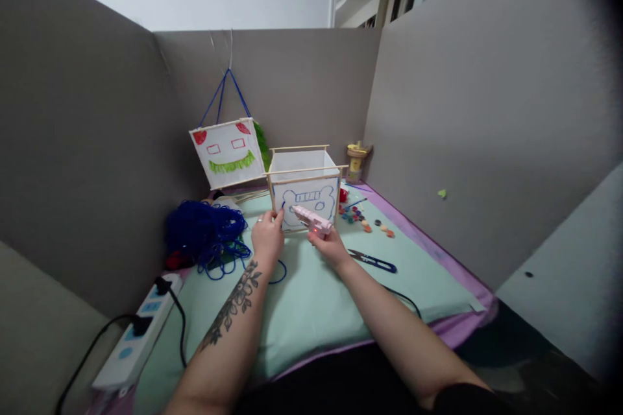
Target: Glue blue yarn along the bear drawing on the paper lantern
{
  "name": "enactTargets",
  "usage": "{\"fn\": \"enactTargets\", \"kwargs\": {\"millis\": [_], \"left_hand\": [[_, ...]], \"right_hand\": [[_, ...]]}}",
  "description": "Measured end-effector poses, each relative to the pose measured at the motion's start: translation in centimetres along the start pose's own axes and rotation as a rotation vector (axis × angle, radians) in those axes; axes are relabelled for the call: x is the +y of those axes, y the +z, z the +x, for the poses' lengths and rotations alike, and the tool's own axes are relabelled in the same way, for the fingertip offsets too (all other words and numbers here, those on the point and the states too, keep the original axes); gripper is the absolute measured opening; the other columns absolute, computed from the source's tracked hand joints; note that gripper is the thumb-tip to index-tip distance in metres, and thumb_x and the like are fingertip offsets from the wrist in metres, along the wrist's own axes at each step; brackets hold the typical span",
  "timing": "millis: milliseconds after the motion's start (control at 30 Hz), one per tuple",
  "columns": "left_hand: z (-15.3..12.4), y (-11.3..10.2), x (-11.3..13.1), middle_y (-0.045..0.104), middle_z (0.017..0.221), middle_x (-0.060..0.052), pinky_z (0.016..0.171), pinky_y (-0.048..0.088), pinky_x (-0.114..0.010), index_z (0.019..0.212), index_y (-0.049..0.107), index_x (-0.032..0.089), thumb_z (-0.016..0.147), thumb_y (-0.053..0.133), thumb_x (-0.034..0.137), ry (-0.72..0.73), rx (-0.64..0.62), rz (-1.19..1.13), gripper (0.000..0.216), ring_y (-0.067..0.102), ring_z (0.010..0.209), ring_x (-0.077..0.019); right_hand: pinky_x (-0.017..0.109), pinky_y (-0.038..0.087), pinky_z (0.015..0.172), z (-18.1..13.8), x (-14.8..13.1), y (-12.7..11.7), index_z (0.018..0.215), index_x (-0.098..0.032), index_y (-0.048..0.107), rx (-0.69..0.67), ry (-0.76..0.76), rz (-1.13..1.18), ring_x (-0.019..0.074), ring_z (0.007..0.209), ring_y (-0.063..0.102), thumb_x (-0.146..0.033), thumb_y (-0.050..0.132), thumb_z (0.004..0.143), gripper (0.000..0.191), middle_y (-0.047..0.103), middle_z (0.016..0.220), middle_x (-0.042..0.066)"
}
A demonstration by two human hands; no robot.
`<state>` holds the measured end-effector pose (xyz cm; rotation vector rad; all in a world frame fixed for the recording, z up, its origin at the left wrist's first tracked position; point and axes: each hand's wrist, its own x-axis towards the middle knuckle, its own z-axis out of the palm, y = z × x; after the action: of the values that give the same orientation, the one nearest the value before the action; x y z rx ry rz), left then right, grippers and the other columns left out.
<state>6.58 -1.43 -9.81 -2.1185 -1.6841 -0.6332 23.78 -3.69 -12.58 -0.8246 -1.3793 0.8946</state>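
Power strip (pixel 131 341): nearest thing here, at 8 o'clock from the box (pixel 305 184), two black plugs (pixel 142 326) in it, leads (pixel 180 318) curling onto the table (pixel 311 305).
Cable (pixel 406 301): at 4 o'clock, close by the right arm, one to mind!
Snips (pixel 377 262): also at 4, just beyond that cable.
Right hand (pixel 328 246): at 5 o'clock, wrapped round the pink glue gun (pixel 314 219), red light glowing, nozzle aimed at the front.
Left hand (pixel 268 237): at 7 o'clock, fingertips close together at the lower left front, right by a blue bit (pixel 283 205); pinching or pressing, I cannot tell.
Yarn (pixel 207 233): big blue tangle between 8 and 9, loops spilling handward; a snag risk, I'd say.
Box: dead centre, upright, stick frame and white sides in place.
Outline (pixel 307 196): fully drawn, but early days, I reckon; most looks like bare pen line, left uncovered.
Discs (pixel 366 227): colourful scatter between 3 and 4, clear of both hands.
Cup (pixel 355 165): 2 o'clock, near the corner.
Hanging box (pixel 228 154): at 10, its red-and-green face looking finished, slung on blue cords (pixel 238 92).
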Motion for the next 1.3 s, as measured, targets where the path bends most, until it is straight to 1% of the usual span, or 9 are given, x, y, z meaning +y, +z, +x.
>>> {"fn": "enactTargets", "kwargs": {"millis": [100, 167, 267, 433, 667, 833, 1000, 1133, 1300], "left_hand": [[-0.1, -0.2, -0.1, 0.062, 0.110, -0.009, 0.075, 0.044, -0.030, 0.129, 0.059, 0.027, 0.087, 0.044, 0.013, 0.000, 0.032, 0.005, 0.046, 0.056, 0.092, -0.0215], [-0.3, -0.6, 0.0, 0.063, 0.108, -0.009, 0.073, 0.043, -0.030, 0.121, 0.064, 0.027, 0.087, 0.045, 0.015, -0.007, 0.045, -0.005, 0.041, 0.056, 0.090, -0.0218], [-0.5, -1.0, 0.2, 0.064, 0.104, -0.008, 0.071, 0.043, -0.030, 0.112, 0.069, 0.026, 0.087, 0.045, 0.015, -0.014, 0.032, -0.017, 0.036, 0.056, 0.089, -0.0221], [-0.5, -1.0, 0.4, 0.064, 0.106, -0.009, 0.071, 0.042, -0.031, 0.124, 0.063, 0.026, 0.086, 0.045, 0.013, -0.009, 0.012, -0.004, 0.044, 0.056, 0.090, -0.0222], [-0.3, -0.8, 0.3, 0.064, 0.106, -0.009, 0.071, 0.041, -0.031, 0.124, 0.062, 0.025, 0.087, 0.045, 0.013, -0.011, -0.006, 0.006, 0.043, 0.056, 0.090, -0.0222], [-0.5, -1.3, 0.5, 0.065, 0.102, -0.008, 0.070, 0.040, -0.032, 0.113, 0.069, 0.026, 0.086, 0.045, 0.014, -0.030, -0.021, -0.002, 0.037, 0.056, 0.089, -0.0227], [-0.4, -1.2, 0.6, 0.064, 0.105, -0.008, 0.072, 0.040, -0.031, 0.124, 0.062, 0.026, 0.086, 0.046, 0.014, -0.037, -0.023, -0.006, 0.043, 0.057, 0.091, -0.0224], [-0.3, -1.4, 0.6, 0.065, 0.105, -0.009, 0.073, 0.041, -0.031, 0.123, 0.063, 0.026, 0.086, 0.045, 0.015, -0.037, -0.043, -0.003, 0.042, 0.057, 0.091, -0.0224], [-0.2, -1.7, 0.9, 0.064, 0.108, -0.009, 0.075, 0.042, -0.032, 0.128, 0.060, 0.028, 0.087, 0.045, 0.016, -0.039, 0.006, -0.027, 0.045, 0.056, 0.094, -0.0227]], "right_hand": [[0.046, 0.040, 0.106, 0.0, 0.0, 0.0, 0.124, -0.020, 0.062, -0.007, -0.016, 0.006, 0.0299, 0.119, 0.056, -0.043, 0.072, 0.072, 0.058, 0.065, 0.123, 0.009], [0.046, 0.040, 0.106, 0.0, 0.1, 0.0, 0.123, -0.019, 0.063, -0.009, -0.029, 0.012, 0.0295, 0.118, 0.057, -0.043, 0.070, 0.073, 0.055, 0.064, 0.124, 0.009], [0.046, 0.044, 0.101, 0.0, 0.5, -0.1, 0.119, -0.018, 0.065, 0.007, -0.005, -0.003, 0.0296, 0.112, 0.060, -0.043, 0.069, 0.073, 0.052, 0.067, 0.119, 0.010], [0.045, 0.047, 0.096, 0.0, 0.8, -0.2, 0.115, -0.017, 0.067, 0.030, 0.020, -0.030, 0.0291, 0.105, 0.063, -0.041, 0.069, 0.071, 0.050, 0.069, 0.113, 0.010], [0.044, 0.047, 0.098, 0.0, 0.2, 0.0, 0.116, -0.018, 0.066, 0.006, -0.012, -0.002, 0.0292, 0.112, 0.061, -0.037, 0.068, 0.073, 0.047, 0.068, 0.116, 0.009], [0.044, 0.046, 0.099, 0.0, 0.0, 0.1, 0.116, -0.019, 0.066, 0.013, -0.010, 0.009, 0.0296, 0.113, 0.060, -0.038, 0.070, 0.071, 0.049, 0.068, 0.116, 0.010], [0.046, 0.043, 0.102, 0.0, 0.1, 0.1, 0.118, -0.020, 0.066, 0.007, -0.023, 0.013, 0.0294, 0.114, 0.060, -0.037, 0.071, 0.072, 0.050, 0.067, 0.118, 0.009], [0.046, 0.046, 0.099, 0.0, 0.4, 0.0, 0.116, -0.019, 0.067, 0.020, 0.006, 0.009, 0.0293, 0.111, 0.062, -0.038, 0.071, 0.070, 0.050, 0.069, 0.115, 0.010], [0.046, 0.045, 0.100, 0.0, 0.6, -0.1, 0.117, -0.019, 0.066, 0.025, 0.012, 0.000, 0.0289, 0.110, 0.062, -0.039, 0.071, 0.071, 0.051, 0.068, 0.117, 0.009]]}}
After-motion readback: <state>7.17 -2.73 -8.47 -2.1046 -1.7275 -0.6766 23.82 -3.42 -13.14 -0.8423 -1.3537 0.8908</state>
